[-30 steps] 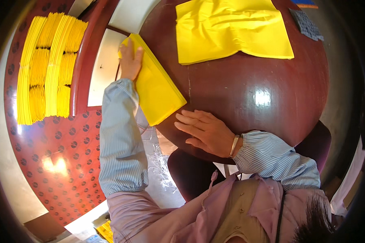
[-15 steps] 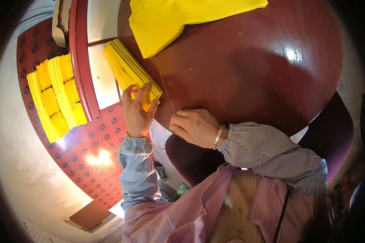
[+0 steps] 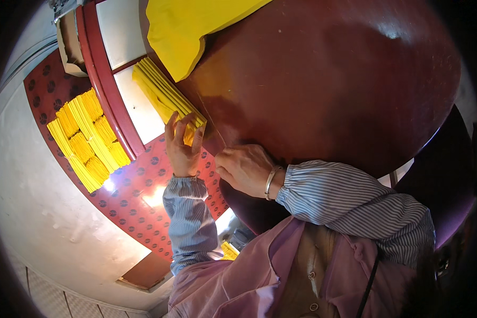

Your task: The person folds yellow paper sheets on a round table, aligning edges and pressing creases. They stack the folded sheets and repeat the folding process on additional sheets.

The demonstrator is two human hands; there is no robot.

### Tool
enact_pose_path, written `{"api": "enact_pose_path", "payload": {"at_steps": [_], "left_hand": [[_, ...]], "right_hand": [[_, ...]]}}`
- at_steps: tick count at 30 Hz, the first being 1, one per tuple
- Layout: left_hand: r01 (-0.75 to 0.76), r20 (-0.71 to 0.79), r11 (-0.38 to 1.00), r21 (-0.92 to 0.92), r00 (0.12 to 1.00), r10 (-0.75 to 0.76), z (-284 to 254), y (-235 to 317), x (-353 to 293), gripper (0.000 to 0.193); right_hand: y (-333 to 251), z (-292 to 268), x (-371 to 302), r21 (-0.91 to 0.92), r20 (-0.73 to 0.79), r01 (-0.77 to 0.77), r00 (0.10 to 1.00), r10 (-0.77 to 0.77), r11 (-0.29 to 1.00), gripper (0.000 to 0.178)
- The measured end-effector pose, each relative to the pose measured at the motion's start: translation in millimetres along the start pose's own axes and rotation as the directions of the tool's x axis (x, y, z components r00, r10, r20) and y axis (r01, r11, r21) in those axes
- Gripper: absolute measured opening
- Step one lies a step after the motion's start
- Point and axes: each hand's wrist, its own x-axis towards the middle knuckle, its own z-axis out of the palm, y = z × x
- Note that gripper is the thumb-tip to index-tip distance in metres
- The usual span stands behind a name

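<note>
A long stack of folded yellow sheets (image 3: 167, 93) lies slantwise on the left side of the round, dark red table (image 3: 323, 100). My left hand (image 3: 184, 151) has its fingers and thumb curved round the near end of this stack. At the table's near edge, my right hand (image 3: 246, 168) is closed, its fingertips pressed together. A thin pale line on the tabletop runs toward those fingertips; whether it is a thread or a scratch I cannot tell. Anything small inside the right fingers is hidden. Beyond the stack lies a larger spread of yellow material (image 3: 191, 32).
Several tied yellow bundles (image 3: 87, 140) sit on a red patterned surface (image 3: 138, 212) at the left. Between it and the round table stands a dark red rail (image 3: 103, 87) beside white panels (image 3: 138, 103). An open cardboard box (image 3: 71, 45) is at the far left.
The view has shifted and turned a little. My left hand sits slightly lower against the stack's near end, its fingers still curved. The right hand stays closed at the table's edge.
</note>
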Motion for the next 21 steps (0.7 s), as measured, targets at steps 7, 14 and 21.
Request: {"api": "enact_pose_path", "payload": {"at_steps": [7,14,21], "left_hand": [[0.042,-0.009,0.996,-0.083,0.999,-0.043,2,0,-5,0.031],[0.131,-0.026,0.977,-0.169,0.99,-0.137,9,-3,-3,0.04],[0.112,-0.076,0.988,-0.103,0.99,-0.12,18,-10,-5,0.046]], "right_hand": [[1,4,0,-0.028,0.018,0.008,1.0,-0.008,1.0,0.016],[4,6,-2,-0.052,0.023,0.018,1.0,-0.017,0.999,0.015],[4,6,-2,-0.095,0.042,0.041,0.998,-0.037,0.995,0.012]]}}
